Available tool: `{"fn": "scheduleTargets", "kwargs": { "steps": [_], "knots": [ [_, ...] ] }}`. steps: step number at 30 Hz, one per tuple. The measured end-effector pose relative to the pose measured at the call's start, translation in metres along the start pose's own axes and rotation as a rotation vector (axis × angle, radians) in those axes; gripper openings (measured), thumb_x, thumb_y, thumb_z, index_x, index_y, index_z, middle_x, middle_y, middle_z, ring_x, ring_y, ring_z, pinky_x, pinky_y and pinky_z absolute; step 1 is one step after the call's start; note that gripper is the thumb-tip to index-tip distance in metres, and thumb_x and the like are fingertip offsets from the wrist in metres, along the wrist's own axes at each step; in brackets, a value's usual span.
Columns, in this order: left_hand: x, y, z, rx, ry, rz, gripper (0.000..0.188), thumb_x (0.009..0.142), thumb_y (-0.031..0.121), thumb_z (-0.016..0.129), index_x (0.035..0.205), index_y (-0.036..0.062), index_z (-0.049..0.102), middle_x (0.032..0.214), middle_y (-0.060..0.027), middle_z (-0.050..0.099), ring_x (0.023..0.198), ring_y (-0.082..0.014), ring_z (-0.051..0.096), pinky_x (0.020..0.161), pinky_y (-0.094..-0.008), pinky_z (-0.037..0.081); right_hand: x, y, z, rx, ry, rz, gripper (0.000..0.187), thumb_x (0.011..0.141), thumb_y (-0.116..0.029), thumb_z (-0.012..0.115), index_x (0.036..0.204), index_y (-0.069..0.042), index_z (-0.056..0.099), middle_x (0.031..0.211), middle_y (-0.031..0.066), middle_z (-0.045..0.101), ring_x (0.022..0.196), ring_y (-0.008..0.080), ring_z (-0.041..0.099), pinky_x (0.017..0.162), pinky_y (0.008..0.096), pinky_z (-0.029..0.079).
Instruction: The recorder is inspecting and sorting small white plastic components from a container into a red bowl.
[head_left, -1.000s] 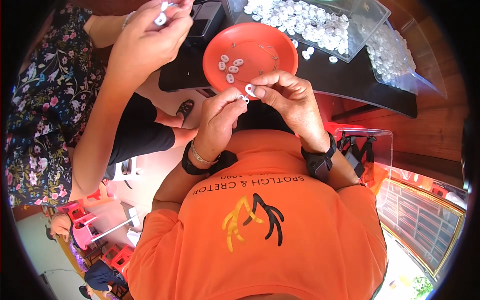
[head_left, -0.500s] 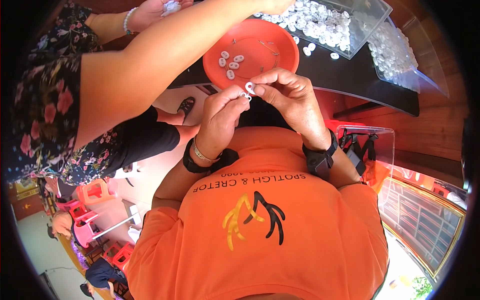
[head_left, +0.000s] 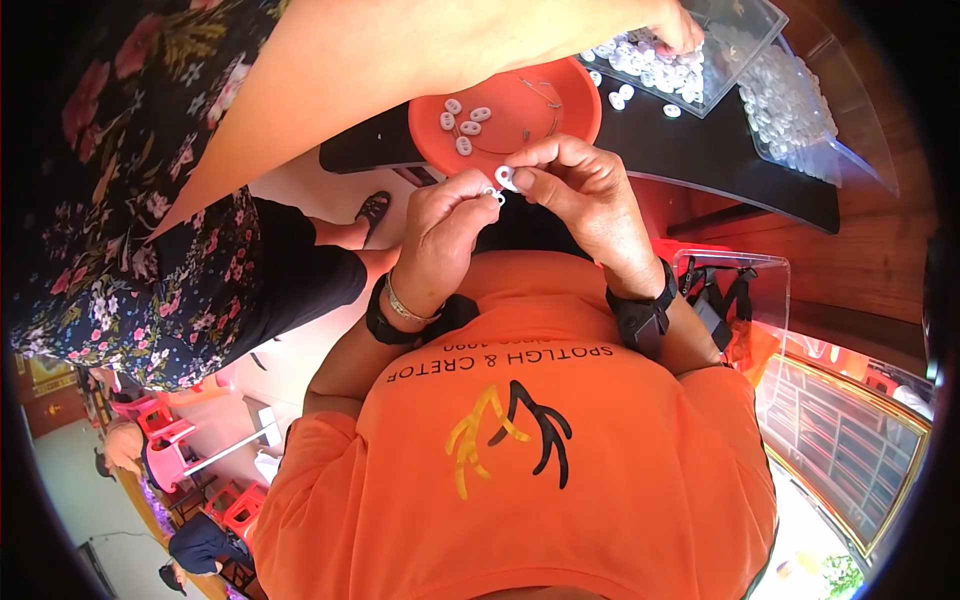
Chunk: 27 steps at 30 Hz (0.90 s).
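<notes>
Just in front of the orange basin (head_left: 425, 135), both my hands are closed in pinches and almost touch. Between the fingertips of my right hand (head_left: 585, 200) is a small white oval plastic piece with a hole (head_left: 505, 177). My left hand (head_left: 438, 235) pinches another small white holed piece (head_left: 497, 196), mostly covered by its thumb and fingers. The two pieces are close together; whether they are joined I cannot tell. Inside the basin lie several white two-hole pieces (head_left: 470, 128) and some thin metal pins (head_left: 540, 92).
A co-worker's bare arm (head_left: 400, 50) crosses above the basin, its hand (head_left: 680, 28) in a clear bin (head_left: 735, 65) of white pieces. Beside it is another clear container (head_left: 790, 105). A few loose pieces (head_left: 622, 96) lie on the black table (head_left: 720, 160).
The co-worker has leaned in from the left, and their hand has moved right into the clear bin. Their other hand has gone from view. My hands have hardly moved.
</notes>
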<state>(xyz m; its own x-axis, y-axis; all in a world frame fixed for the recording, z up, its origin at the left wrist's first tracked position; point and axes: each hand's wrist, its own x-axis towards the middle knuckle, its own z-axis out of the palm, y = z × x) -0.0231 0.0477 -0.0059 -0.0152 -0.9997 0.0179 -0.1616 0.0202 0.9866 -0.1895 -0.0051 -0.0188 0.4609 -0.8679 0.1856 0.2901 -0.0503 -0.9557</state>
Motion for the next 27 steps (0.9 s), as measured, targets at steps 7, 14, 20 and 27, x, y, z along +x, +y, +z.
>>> {"fn": "scheduleTargets", "kwargs": {
  "steps": [7, 14, 20, 27],
  "knots": [
    [0.0, 0.002, 0.001, 0.026, 0.013, -0.006, 0.021, 0.085, 0.015, 0.051, 0.071, 0.0001, 0.054, 0.054, 0.0021, 0.042, 0.048, -0.0051, 0.035, 0.045, -0.0232, 0.026, 0.0, -0.001, 0.001, -0.065, 0.0, -0.046, 0.006, 0.088, 0.0, 0.061, 0.092, 0.0, 0.065, 0.084, 0.0017, 0.066, 0.081, 0.0059, 0.06, 0.075, 0.0216, 0.049],
    [0.0, -0.001, 0.003, -0.012, 0.009, 0.053, 0.023, 0.087, 0.018, 0.052, 0.072, 0.0007, 0.054, 0.056, 0.0023, 0.043, 0.048, -0.0048, 0.034, 0.045, -0.0227, 0.027, 0.0, 0.001, 0.002, -0.097, -0.005, -0.096, 0.006, 0.087, 0.0, 0.061, 0.092, 0.0, 0.065, 0.084, 0.0021, 0.066, 0.081, 0.0063, 0.06, 0.074, 0.0216, 0.049],
    [-0.001, -0.003, 0.002, -0.002, 0.0, 0.042, 0.025, 0.089, 0.021, 0.052, 0.072, 0.0014, 0.054, 0.056, 0.0027, 0.043, 0.049, -0.0049, 0.035, 0.045, -0.0219, 0.027, -0.003, 0.003, 0.005, -0.068, -0.013, -0.076, 0.004, 0.087, 0.0, 0.062, 0.091, -0.001, 0.064, 0.084, 0.002, 0.066, 0.082, 0.0065, 0.06, 0.074, 0.0219, 0.049],
    [0.0, 0.01, 0.005, -0.106, 0.018, -0.025, 0.023, 0.092, 0.02, 0.05, 0.087, -0.0002, 0.059, 0.058, 0.0019, 0.046, 0.051, -0.0054, 0.04, 0.047, -0.0203, 0.029, -0.003, 0.003, 0.006, -0.075, -0.086, -0.178, 0.023, 0.081, 0.004, 0.067, 0.102, -0.002, 0.06, 0.089, 0.0023, 0.063, 0.08, 0.0083, 0.06, 0.07, 0.0236, 0.05]
  ]
}}
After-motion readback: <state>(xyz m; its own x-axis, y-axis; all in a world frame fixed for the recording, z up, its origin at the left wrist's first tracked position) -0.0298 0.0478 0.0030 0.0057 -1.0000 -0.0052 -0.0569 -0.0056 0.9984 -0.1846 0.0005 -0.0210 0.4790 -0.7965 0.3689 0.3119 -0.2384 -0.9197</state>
